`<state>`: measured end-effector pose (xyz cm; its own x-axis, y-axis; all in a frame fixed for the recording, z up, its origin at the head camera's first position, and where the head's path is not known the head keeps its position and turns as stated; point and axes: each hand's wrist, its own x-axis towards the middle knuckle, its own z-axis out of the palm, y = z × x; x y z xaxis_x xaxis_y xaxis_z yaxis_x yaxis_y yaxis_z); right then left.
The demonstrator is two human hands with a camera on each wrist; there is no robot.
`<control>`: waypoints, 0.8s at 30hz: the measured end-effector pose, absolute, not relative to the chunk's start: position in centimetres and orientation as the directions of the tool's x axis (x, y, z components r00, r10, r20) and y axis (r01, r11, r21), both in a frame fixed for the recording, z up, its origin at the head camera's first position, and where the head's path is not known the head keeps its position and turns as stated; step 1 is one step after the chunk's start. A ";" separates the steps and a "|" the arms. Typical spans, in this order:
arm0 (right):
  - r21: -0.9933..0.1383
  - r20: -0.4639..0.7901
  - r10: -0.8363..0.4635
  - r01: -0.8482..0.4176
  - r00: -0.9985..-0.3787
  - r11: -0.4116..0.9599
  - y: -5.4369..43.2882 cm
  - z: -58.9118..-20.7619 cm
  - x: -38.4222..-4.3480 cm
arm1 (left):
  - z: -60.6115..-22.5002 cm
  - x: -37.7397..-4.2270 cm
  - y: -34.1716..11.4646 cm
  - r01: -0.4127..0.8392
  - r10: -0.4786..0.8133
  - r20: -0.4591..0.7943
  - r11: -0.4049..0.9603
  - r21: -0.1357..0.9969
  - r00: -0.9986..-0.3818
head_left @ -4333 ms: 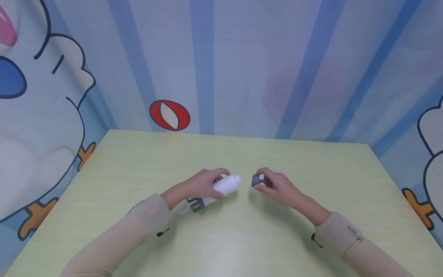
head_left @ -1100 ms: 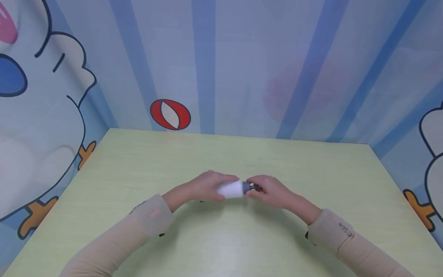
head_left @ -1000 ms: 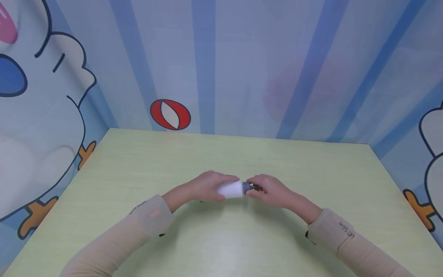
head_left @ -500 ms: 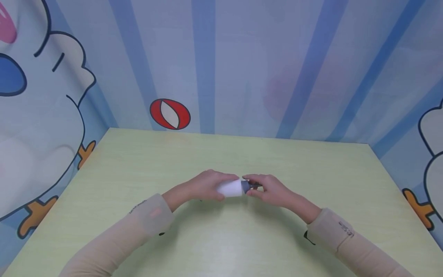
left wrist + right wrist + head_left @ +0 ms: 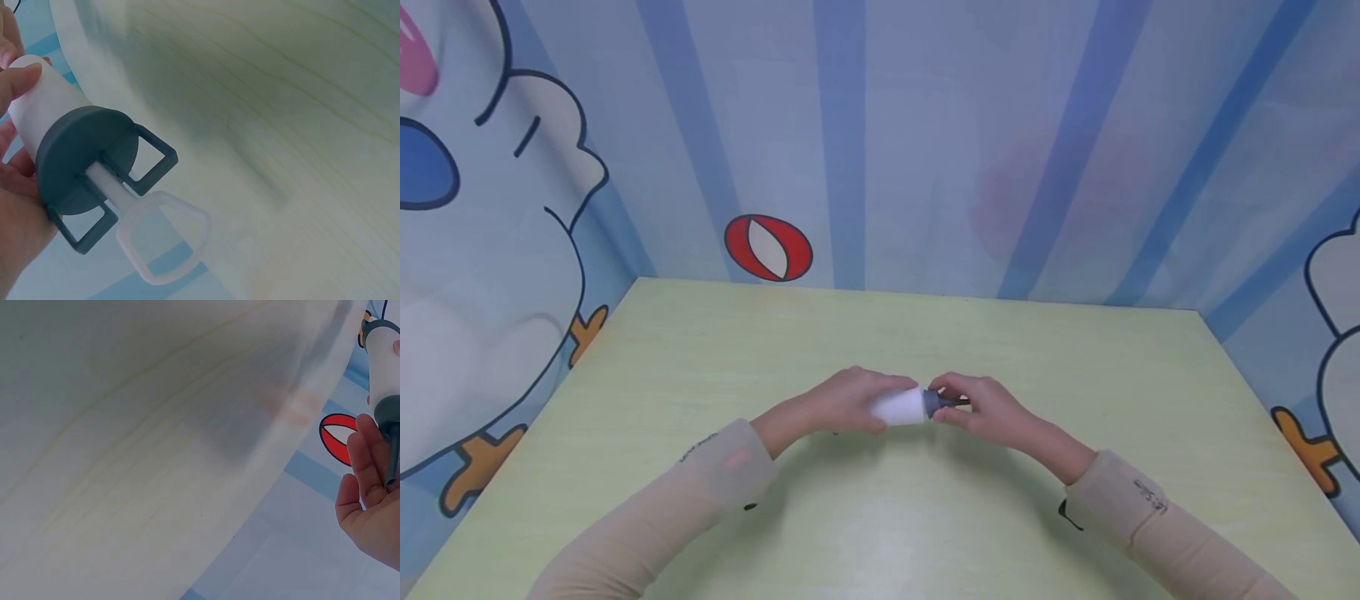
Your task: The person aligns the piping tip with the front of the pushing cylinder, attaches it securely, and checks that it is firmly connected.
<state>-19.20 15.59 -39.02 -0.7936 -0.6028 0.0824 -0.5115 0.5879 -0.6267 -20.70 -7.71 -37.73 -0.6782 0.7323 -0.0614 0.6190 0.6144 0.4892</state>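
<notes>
My left hand (image 5: 848, 402) grips the white barrel (image 5: 898, 407) of a large plunger syringe, which lies roughly level above the table. In the left wrist view, the syringe's back end shows a dark grey-green collar (image 5: 75, 159) with two square finger loops, and a pale ring handle (image 5: 164, 237) sticks out of it. At the other end, a dark grey nozzle cap (image 5: 932, 403) with a thin spout sits against the barrel. My right hand (image 5: 992, 410) pinches this cap between thumb and fingers. The right wrist view shows its spout (image 5: 392, 456) pointing toward the palm.
A pale yellow-green table (image 5: 880, 517) lies under both hands. Behind it stands a blue striped backdrop (image 5: 925, 150) with cartoon figures and a red and white ball print (image 5: 768, 247). Both forearms wear beige sleeves (image 5: 655, 517).
The right hand has brought the nozzle cap leftward from apart to against the barrel's end. The left hand turned the syringe nearer level. Lately only the right fingers have shifted slightly round the cap.
</notes>
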 end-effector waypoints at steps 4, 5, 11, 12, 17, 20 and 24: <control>-0.619 0.086 -0.595 -0.511 -0.799 0.597 15.6 -39.1 -19.3 | -37.7 -20.7 -7.7 0.619 0.732 -0.055 0.611 0.492 -0.679; -0.618 0.090 -0.595 -0.514 -0.798 0.595 15.6 -39.1 -19.3 | -37.7 -20.7 -7.7 0.619 0.732 -0.054 0.611 0.494 -0.679; -0.639 0.086 -0.595 -0.503 -0.799 0.582 15.6 -39.0 -19.2 | -37.8 -20.7 -7.6 0.621 0.732 -0.045 0.608 0.495 -0.680; -0.649 0.081 -0.596 -0.497 -0.799 0.576 15.5 -38.9 -19.2 | -37.8 -20.7 -7.6 0.618 0.729 -0.047 0.610 0.496 -0.682; -0.681 0.068 -0.601 -0.477 -0.796 0.555 15.4 -38.8 -19.1 | -38.0 -20.8 -7.6 0.603 0.719 -0.061 0.623 0.499 -0.692; -0.674 0.072 -0.603 -0.484 -0.795 0.558 15.3 -38.7 -19.2 | -38.0 -20.9 -7.7 0.600 0.717 -0.064 0.626 0.499 -0.694; -0.676 0.062 -0.597 -0.474 -0.799 0.564 15.4 -38.8 -19.3 | -38.1 -20.9 -7.7 0.610 0.723 -0.059 0.620 0.493 -0.688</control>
